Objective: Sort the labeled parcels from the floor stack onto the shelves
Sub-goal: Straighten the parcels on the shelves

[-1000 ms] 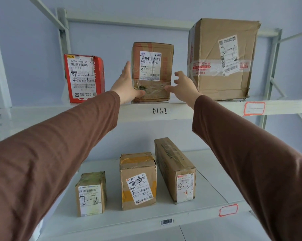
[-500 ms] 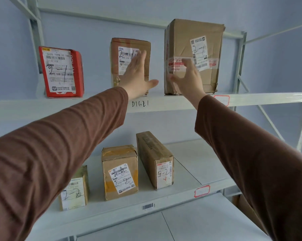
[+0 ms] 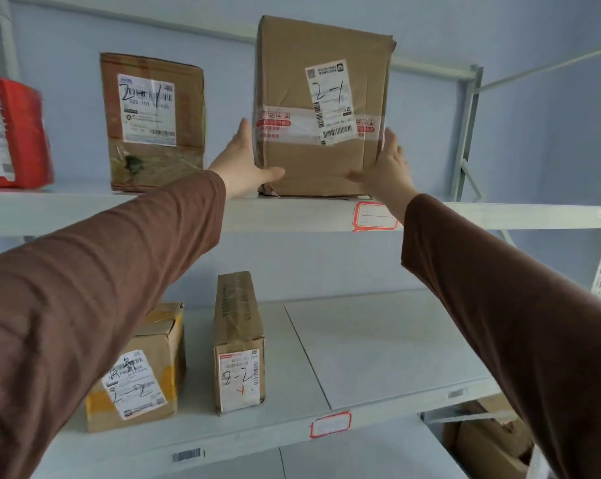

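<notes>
A tall brown parcel (image 3: 302, 57) marked 2-1 stands upright on the upper shelf (image 3: 292, 216). My left hand (image 3: 244, 160) lies flat against its left side, thumb across the lower front. My right hand (image 3: 387, 167) presses flat on its right side, thumb on the front. To its left stand a smaller brown parcel (image 3: 152, 160) marked 2-1 and a red parcel (image 3: 26, 133) at the frame's edge. On the lower shelf (image 3: 378, 340) lie a long narrow parcel (image 3: 238, 316) and a yellow-taped parcel (image 3: 161, 344), both marked 2-2.
The shelf's grey uprights (image 3: 466, 133) stand right of the tall parcel. Red-bordered tags (image 3: 373, 216) are stuck on the shelf fronts. More brown cartons (image 3: 489, 440) sit low at the bottom right, under the lower shelf. A blue wall is behind.
Both hands left the smaller 2-1 parcel and moved right onto the sides of the tall 2-1 parcel. The view swung right and closer.
</notes>
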A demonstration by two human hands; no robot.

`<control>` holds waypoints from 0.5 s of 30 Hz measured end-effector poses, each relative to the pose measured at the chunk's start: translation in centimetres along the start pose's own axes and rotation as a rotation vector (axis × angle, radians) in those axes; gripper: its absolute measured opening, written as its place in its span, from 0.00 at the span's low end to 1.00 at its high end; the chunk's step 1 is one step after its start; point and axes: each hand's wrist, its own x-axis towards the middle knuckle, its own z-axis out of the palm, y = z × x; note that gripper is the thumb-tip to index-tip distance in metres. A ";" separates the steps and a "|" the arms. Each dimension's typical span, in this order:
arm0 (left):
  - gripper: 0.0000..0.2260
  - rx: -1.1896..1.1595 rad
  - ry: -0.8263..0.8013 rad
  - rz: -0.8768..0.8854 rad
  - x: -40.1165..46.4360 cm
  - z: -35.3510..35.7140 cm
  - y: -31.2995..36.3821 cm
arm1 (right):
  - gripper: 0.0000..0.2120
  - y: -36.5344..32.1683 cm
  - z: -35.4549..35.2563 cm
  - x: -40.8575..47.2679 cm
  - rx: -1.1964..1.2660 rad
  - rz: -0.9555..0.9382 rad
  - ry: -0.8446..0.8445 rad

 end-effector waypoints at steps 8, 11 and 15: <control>0.53 -0.076 -0.038 -0.122 2.7 1.4 0.0 | 0.52 2.8 1.0 3.8 0.115 0.120 -0.161; 0.52 -0.080 -0.020 -0.146 3.4 1.8 0.0 | 0.48 3.5 1.2 4.6 0.114 0.130 -0.162; 0.51 -0.084 -0.017 -0.166 4.3 2.3 0.0 | 0.46 3.7 1.4 5.2 0.064 0.127 -0.175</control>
